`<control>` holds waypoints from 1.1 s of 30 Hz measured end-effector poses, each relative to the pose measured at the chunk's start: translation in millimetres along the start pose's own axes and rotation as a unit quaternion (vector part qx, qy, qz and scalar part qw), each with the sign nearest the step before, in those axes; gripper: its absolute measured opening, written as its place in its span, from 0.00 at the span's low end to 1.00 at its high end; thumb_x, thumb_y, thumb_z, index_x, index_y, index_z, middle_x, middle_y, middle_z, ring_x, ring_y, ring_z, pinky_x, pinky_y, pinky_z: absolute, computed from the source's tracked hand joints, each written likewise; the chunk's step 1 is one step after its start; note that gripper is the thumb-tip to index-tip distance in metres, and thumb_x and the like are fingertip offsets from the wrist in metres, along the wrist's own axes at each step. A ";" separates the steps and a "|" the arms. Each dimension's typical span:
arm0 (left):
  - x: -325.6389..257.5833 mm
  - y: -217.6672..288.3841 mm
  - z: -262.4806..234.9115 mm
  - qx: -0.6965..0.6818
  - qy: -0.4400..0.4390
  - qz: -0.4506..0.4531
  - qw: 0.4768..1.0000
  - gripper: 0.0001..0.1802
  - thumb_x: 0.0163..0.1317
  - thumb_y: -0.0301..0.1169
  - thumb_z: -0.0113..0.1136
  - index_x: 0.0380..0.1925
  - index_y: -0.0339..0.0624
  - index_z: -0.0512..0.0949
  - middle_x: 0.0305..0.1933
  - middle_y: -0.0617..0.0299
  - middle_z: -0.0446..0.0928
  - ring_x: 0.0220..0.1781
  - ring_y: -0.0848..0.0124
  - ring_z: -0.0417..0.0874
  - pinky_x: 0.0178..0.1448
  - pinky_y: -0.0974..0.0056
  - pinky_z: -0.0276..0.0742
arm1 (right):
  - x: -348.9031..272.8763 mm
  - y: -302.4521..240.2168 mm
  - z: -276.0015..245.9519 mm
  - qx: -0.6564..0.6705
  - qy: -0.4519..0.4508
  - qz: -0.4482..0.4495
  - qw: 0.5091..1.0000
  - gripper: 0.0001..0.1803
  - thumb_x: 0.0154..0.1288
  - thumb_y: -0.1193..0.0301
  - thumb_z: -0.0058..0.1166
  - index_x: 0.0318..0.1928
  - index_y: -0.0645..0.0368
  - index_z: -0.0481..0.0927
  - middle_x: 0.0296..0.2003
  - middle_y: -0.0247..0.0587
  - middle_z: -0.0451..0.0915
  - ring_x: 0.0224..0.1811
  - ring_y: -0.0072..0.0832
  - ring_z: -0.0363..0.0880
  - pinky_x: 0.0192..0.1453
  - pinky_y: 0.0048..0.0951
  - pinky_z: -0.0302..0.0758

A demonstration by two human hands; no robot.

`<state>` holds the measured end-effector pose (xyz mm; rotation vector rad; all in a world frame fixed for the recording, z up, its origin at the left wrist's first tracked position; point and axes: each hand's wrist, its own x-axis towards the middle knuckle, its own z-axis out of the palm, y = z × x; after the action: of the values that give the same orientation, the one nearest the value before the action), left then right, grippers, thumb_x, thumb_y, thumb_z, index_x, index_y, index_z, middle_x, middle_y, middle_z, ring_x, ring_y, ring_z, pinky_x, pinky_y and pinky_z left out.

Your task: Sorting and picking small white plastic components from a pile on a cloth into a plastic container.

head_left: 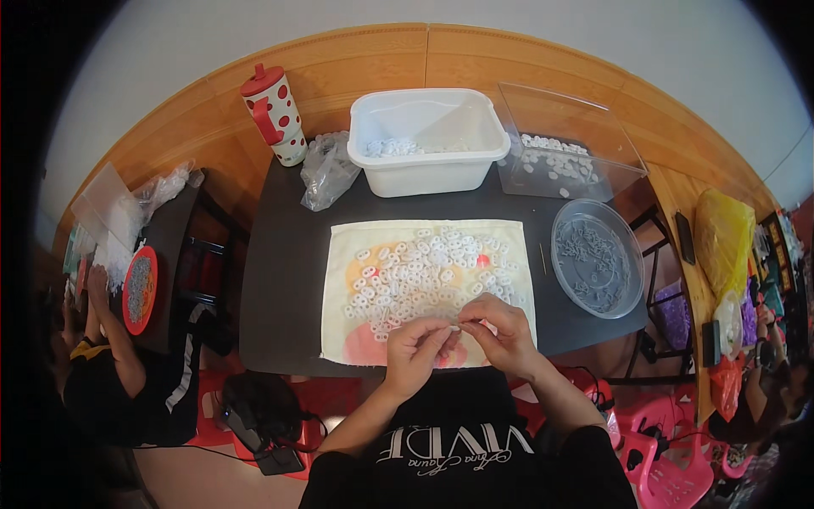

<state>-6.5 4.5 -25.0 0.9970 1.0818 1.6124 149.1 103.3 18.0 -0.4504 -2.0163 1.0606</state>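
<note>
Near the front edge of a cream patterned towel (343, 254), my left hand (414, 355) and my right hand (500, 332) meet with their fingertips pinched together. Between them is a small white piece (455, 327), mostly covered by the fingers, so its exact shape is hard to make out. Just beyond my hands, many small white plastic pieces with two holes (409, 284) lie loosely heaped on the towel. To the right, a round clear tub (638, 270) holds small grey parts (593, 254). A thin stick (543, 259) lies between towel and tub.
At the back of the dark table (275, 271) stand a spotted tumbler (275, 114), a clear plastic bag (325, 174), a white basin (431, 180) with white pieces inside, and a clear bin (551, 174). A co-worker's hand (97, 280) is at another table on the left.
</note>
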 end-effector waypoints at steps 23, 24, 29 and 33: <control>-1.0 -1.1 0.4 0.026 0.011 0.013 1.000 0.05 0.70 0.19 0.57 0.41 0.30 0.81 0.34 0.57 0.84 0.30 0.76 0.81 0.35 0.73 0.77 | 9.4 -7.2 -6.0 -0.054 -0.029 -0.027 0.998 0.10 0.57 0.86 0.61 0.40 0.63 0.83 0.31 0.43 0.83 0.33 0.39 0.81 0.37 0.33 0.76; -0.9 -1.4 -0.1 0.023 0.008 0.011 1.000 0.05 0.70 0.19 0.57 0.41 0.30 0.81 0.34 0.57 0.84 0.30 0.76 0.81 0.35 0.73 0.78 | 9.5 -7.3 -5.5 -0.055 -0.029 -0.027 0.998 0.10 0.57 0.86 0.61 0.40 0.63 0.83 0.31 0.43 0.83 0.33 0.39 0.81 0.37 0.33 0.76; -1.4 -1.5 0.8 0.025 0.011 0.012 1.000 0.05 0.70 0.19 0.57 0.41 0.29 0.81 0.34 0.57 0.84 0.30 0.77 0.81 0.34 0.73 0.77 | 9.2 -5.2 -4.9 -0.075 -0.049 -0.059 0.994 0.13 0.54 0.88 0.59 0.40 0.62 0.83 0.31 0.44 0.81 0.34 0.41 0.81 0.38 0.35 0.76; -1.9 -2.7 0.0 0.031 0.005 0.024 0.999 0.05 0.70 0.18 0.56 0.40 0.28 0.80 0.32 0.58 0.83 0.29 0.77 0.80 0.33 0.72 0.76 | 15.0 -12.4 -7.1 -0.136 -0.084 -0.109 0.981 0.17 0.48 0.89 0.58 0.40 0.63 0.82 0.30 0.42 0.80 0.30 0.39 0.79 0.33 0.34 0.74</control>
<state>-5.4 3.2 -27.8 1.0630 1.1283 1.6326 145.9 109.0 37.6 -0.2772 -2.3133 0.7128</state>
